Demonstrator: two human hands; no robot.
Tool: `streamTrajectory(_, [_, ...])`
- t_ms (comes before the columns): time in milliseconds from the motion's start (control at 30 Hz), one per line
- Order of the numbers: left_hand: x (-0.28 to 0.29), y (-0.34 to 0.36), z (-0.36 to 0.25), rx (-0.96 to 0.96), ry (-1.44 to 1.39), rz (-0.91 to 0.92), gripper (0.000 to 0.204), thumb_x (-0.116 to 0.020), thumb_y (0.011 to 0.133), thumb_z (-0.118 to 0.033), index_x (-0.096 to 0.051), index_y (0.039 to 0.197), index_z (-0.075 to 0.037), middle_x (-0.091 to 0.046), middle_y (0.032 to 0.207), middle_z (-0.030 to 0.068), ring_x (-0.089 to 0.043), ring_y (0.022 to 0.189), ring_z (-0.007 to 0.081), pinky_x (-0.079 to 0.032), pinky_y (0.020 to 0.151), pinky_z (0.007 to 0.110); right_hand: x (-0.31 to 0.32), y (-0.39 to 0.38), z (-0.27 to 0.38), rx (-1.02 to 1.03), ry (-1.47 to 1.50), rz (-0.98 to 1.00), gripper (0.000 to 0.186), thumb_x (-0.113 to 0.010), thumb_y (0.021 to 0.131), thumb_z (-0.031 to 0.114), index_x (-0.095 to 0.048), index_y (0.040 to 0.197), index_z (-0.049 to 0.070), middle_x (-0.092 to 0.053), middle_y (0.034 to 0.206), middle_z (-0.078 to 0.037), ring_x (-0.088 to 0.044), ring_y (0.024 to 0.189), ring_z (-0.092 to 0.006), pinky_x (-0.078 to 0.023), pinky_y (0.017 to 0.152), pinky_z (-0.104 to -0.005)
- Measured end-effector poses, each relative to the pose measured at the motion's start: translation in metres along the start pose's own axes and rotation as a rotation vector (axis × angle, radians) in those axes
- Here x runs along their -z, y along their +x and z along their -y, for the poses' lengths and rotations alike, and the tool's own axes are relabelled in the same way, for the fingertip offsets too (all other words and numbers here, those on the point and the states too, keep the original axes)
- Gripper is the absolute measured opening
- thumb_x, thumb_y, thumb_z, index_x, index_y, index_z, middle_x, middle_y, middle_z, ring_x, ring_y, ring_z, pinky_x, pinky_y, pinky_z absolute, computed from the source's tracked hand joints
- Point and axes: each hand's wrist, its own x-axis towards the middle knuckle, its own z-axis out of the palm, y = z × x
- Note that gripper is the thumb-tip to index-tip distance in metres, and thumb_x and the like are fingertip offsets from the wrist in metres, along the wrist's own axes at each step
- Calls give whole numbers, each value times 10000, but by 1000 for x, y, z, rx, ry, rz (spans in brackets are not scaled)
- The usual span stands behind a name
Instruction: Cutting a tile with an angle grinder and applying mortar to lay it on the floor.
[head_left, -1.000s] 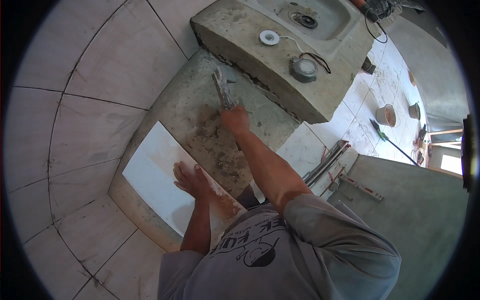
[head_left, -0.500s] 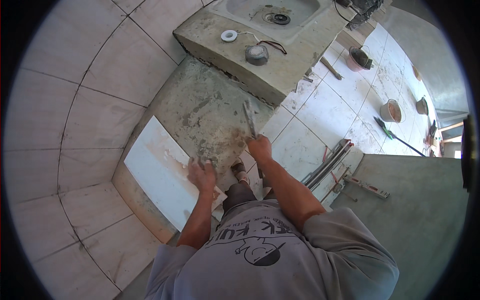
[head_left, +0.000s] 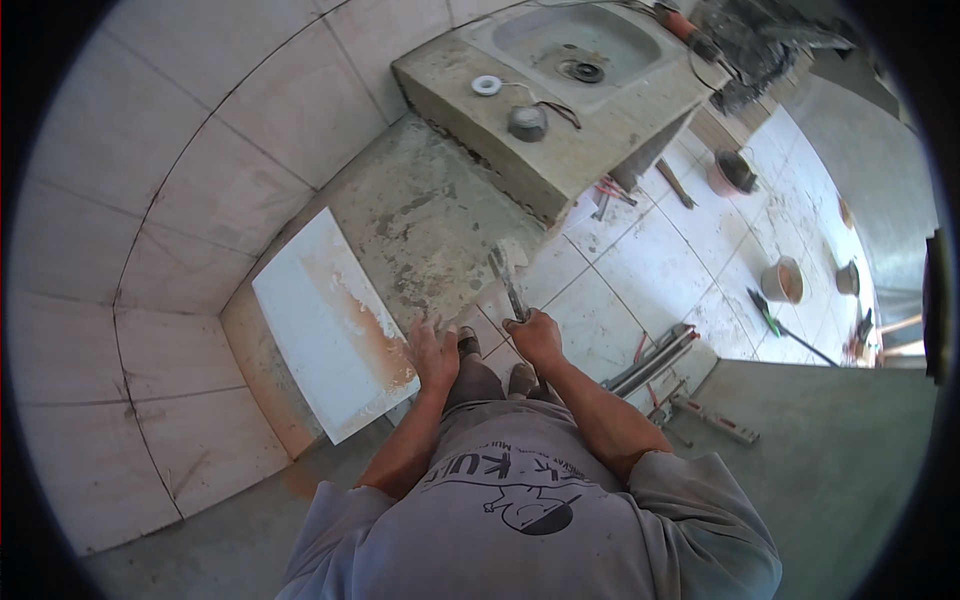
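My right hand (head_left: 536, 338) is closed around a long, slim grey tool (head_left: 508, 282) with a worn metal end. The tool points away from me over the edge of the rough concrete slab (head_left: 410, 215), and its exact kind is unclear. My left hand (head_left: 434, 354) has its fingers apart, beside the near right edge of a large white tile (head_left: 325, 320). Whether the fingertips touch the tile cannot be made out. The tile lies tilted on the slab, its right side smeared with brown mortar.
Beyond the slab, a concrete counter (head_left: 480, 130) holds a sink (head_left: 570, 50), a white tape roll (head_left: 486, 86) and a grey rounded object (head_left: 527, 123). On the right floor stand buckets (head_left: 782, 280), a green-headed broom (head_left: 768, 315), metal bars (head_left: 650, 365) and a spirit level (head_left: 715, 420).
My left hand has drawn back from over the tile toward its right edge. The tool in my right hand has come lower and nearer. The view has shifted.
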Motion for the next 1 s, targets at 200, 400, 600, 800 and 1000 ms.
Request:
streamTrajectory(200, [21,7,10,58,-51,-25,406,-582,868,-314,-538,1167,-43,-433,1323,232,-386,1258,368,-248,1018,534,-23,16,58,190,39,48,466,-680,730,355,-616,951,-51,-640,873,-263,-624,894,-388,-475,790,-428])
streamTrajectory(400, [41,37,47,67,-91,-86,379,-556,888,-273,-538,1166,-15,-443,1316,236,-400,1241,365,-267,1027,486,-57,38,143,245,283,70,433,-681,733,335,-591,956,-25,-621,783,-227,-629,782,-355,-481,720,-423])
streamTrajectory(600, [84,105,88,164,-116,-86,378,-530,902,-209,-515,1208,12,-427,1337,220,-379,1263,353,-288,1049,428,-106,181,257,172,752,19,446,-677,734,295,-577,980,-64,-624,834,-190,-618,789,-305,-472,735,-409])
streamTrajectory(800, [128,159,120,235,-156,-127,373,-538,922,-192,-498,1216,34,-397,1360,228,-356,1295,337,-282,1063,427,-142,295,314,52,1118,-137,434,-653,700,264,-584,962,-75,-617,785,-165,-617,687,-278,-486,629,-382])
streamTrajectory(1000, [139,168,135,247,-164,-65,365,-527,925,-185,-497,1212,39,-396,1365,222,-356,1297,328,-282,1068,427,-128,278,292,-161,1438,-175,227,-641,743,168,-544,846,-10,-474,588,-68,-456,398,-207,-374,376,-354])
